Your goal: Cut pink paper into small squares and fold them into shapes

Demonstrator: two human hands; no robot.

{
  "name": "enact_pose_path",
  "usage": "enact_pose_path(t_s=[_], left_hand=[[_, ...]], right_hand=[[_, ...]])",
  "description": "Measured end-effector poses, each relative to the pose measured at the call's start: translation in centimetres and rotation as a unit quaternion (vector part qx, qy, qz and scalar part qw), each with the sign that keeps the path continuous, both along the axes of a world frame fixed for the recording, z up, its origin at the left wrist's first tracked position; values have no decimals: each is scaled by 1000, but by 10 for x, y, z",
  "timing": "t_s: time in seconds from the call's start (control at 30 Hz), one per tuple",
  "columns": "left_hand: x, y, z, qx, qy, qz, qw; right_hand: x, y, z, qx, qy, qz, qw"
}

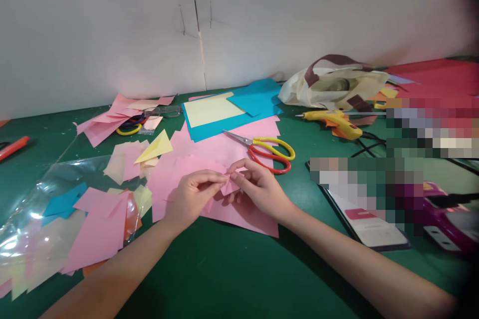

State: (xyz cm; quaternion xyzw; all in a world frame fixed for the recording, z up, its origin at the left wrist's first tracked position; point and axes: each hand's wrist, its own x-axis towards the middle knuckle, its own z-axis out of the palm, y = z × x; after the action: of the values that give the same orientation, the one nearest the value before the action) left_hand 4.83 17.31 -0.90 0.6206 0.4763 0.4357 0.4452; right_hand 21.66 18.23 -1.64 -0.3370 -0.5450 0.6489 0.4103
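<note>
Between my two hands is a small folded piece of pink paper (229, 188). My left hand (194, 193) pinches its left edge with thumb and forefinger. On the other side, my right hand (258, 187) grips it between thumb and fingertips, the remaining fingers curled beneath. Sheets of pink paper (175, 159) lie under both hands. Just beyond my right hand rest scissors (245, 140) with one yellow and one red handle, blades partly apart. Blue sheets (258, 97) and a cream sheet (213, 109) lie farther back.
Left, a clear plastic bag (33, 199) lies among paper scraps (101, 224). Eyeglasses (168, 111) sit near the wall. At right are a yellow glue gun (337, 122) with its cable, a cloth bag (299, 87), a phone (374, 229) and a purple power strip (449, 229).
</note>
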Motion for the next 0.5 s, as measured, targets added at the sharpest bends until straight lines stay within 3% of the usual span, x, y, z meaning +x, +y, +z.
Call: enact_pose_path(t_s=[0.3, 0.5], left_hand=[[0, -1, -1, 15, 32, -16, 999], [0, 1, -2, -30, 11, 11, 999]], right_hand=[[-1, -1, -1, -3, -11, -14, 1000], [1, -3, 0, 102, -134, -56, 984]])
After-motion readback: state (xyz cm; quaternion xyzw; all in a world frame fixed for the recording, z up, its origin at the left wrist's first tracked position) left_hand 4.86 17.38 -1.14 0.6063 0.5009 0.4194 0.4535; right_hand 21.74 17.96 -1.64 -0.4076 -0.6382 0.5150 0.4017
